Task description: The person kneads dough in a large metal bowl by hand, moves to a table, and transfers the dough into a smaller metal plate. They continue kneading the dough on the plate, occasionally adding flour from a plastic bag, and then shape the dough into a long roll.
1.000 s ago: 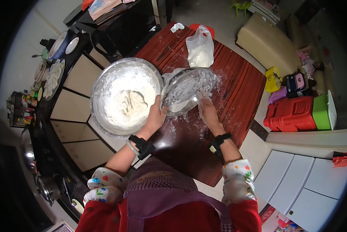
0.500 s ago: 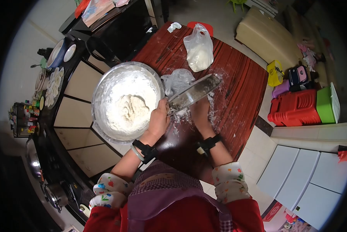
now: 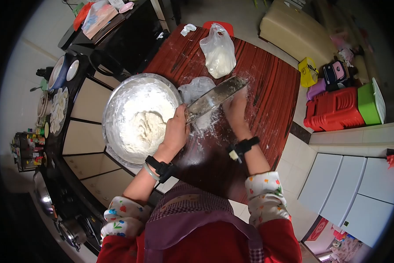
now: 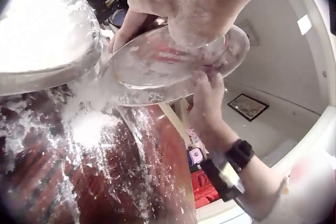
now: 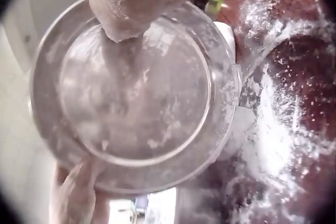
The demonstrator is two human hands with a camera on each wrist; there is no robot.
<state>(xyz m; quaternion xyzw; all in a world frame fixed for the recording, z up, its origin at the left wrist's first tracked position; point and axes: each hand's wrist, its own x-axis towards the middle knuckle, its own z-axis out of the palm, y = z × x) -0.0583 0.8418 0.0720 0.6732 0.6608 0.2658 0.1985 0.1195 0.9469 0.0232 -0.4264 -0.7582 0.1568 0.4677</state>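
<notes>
My left hand grips the near rim of a round, straight-sided steel flour sieve, thumb and fingers on either side. Tipped up on edge, the sieve is held over the table and dusted with flour. My right hand, blurred, is at the sieve's right side. In the left wrist view its fingertips overlap the sieve's face. Left of the sieve stands a large steel basin with white flour and a lump of dough in it.
Flour lies scattered on the reddish wooden table. A crumpled clear bag lies behind the sieve; a tied plastic bag with pale contents sits farther back. A counter runs along the left.
The sieve has tipped from showing its flat face to standing nearly edge-on. My right hand has shifted from its near right rim to along its right side. My left hand keeps its grip.
</notes>
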